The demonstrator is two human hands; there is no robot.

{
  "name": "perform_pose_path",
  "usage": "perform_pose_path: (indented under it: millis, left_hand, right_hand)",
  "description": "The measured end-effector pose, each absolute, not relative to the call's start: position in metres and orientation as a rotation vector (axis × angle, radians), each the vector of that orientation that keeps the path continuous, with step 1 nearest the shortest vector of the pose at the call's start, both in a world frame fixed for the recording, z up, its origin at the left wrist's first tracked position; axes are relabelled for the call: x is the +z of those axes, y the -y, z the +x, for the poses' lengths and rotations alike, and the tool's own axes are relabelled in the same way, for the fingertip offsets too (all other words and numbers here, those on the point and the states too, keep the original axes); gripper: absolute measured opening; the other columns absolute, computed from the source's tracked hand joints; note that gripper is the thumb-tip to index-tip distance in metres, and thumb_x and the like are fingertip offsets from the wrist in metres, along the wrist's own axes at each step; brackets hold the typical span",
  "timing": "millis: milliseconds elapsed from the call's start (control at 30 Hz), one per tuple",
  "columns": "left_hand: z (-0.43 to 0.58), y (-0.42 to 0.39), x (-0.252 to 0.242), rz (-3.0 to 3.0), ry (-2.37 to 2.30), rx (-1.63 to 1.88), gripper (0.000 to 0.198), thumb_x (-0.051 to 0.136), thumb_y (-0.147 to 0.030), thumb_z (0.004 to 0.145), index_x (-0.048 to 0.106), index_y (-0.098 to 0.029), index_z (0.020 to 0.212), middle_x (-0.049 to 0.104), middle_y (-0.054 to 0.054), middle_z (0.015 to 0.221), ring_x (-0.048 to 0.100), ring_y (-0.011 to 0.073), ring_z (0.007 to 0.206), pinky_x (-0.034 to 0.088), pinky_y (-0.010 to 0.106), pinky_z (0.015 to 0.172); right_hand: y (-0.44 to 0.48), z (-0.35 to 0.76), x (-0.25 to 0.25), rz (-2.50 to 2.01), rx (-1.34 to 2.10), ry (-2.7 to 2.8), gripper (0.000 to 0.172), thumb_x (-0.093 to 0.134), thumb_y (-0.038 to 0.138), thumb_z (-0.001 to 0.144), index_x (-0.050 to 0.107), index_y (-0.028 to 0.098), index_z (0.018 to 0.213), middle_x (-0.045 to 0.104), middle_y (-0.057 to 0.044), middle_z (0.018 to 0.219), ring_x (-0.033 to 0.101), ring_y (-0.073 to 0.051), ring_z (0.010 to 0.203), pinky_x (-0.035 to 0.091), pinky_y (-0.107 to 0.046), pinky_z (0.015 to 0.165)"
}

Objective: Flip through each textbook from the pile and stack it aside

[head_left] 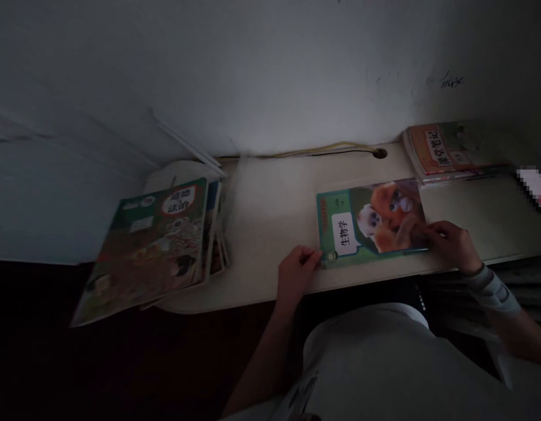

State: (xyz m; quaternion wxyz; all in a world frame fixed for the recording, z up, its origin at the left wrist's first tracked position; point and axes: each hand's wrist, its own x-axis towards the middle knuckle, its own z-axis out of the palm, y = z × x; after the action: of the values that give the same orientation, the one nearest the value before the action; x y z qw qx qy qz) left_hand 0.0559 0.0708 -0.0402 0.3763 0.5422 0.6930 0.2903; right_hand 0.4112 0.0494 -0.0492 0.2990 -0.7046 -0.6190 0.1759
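Observation:
A green-edged book [344, 234] with orange and white monkeys on its cover lies sideways on the pale desk [270, 216], near its front edge. At the book's near left corner is my left hand [297, 272], its thumb and fingers pinched on the corner. My right hand [450, 245], with a grey band on the wrist, has its fingers closed on the book's right edge near the front corner.
A pile of books [148, 251] overhangs the desk's left end. Another stack [454, 149] stands at the back right, with a phone [536, 187] beyond it. Yellow and black cables [314, 150] run along the wall to a round hole [380, 153].

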Motion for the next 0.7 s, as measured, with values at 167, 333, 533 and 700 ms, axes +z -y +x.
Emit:
perform_pose_path:
  millis: [167, 333, 533, 700]
  left_hand:
    - [0.044, -0.058, -0.043, 1.395, -1.695, 0.648, 0.019, 0.059, -0.037, 0.069, 0.062, -0.022, 0.081, 0.068, -0.001, 0.075, 0.063, 0.0171, 0.069, 0.048, 0.030, 0.070]
    - [0.042, -0.058, -0.039, 1.480, -1.719, 0.517, 0.019, 0.058, -0.038, 0.070, 0.065, -0.022, 0.078, 0.069, 0.002, 0.077, 0.062, 0.0197, 0.072, 0.047, 0.032, 0.071]
    - [0.044, -0.060, -0.037, 1.537, -1.700, 0.494, 0.019, 0.059, -0.039, 0.068, 0.063, -0.021, 0.072, 0.065, 0.002, 0.074, 0.059, 0.0189, 0.073, 0.045, 0.032, 0.071]
    - [0.047, -0.057, -0.041, 1.413, -1.607, 0.691, 0.021, 0.059, -0.041, 0.067, 0.057, -0.020, 0.069, 0.063, 0.001, 0.087, 0.053, 0.0126, 0.061, 0.044, 0.026, 0.058]
  right_hand:
    - [-0.031, 0.417, -0.050, -1.793, 0.533, 1.659, 0.023, 0.059, 0.048, 0.074, 0.060, 0.026, 0.067, 0.066, -0.007, 0.090, 0.064, -0.023, 0.076, 0.051, -0.036, 0.071]
    - [-0.028, 0.421, -0.050, -1.790, 0.631, 1.661, 0.022, 0.061, 0.045, 0.073, 0.061, 0.026, 0.064, 0.065, -0.006, 0.088, 0.064, -0.021, 0.073, 0.051, -0.036, 0.070]
    - [-0.026, 0.420, -0.050, -1.760, 0.740, 1.564, 0.017, 0.059, 0.042, 0.077, 0.063, 0.025, 0.076, 0.067, -0.004, 0.097, 0.064, -0.020, 0.082, 0.051, -0.033, 0.072]
    - [-0.022, 0.413, -0.058, -1.700, 0.554, 1.484, 0.020, 0.059, 0.042, 0.079, 0.062, 0.022, 0.076, 0.065, -0.005, 0.092, 0.062, -0.018, 0.079, 0.049, -0.030, 0.072]
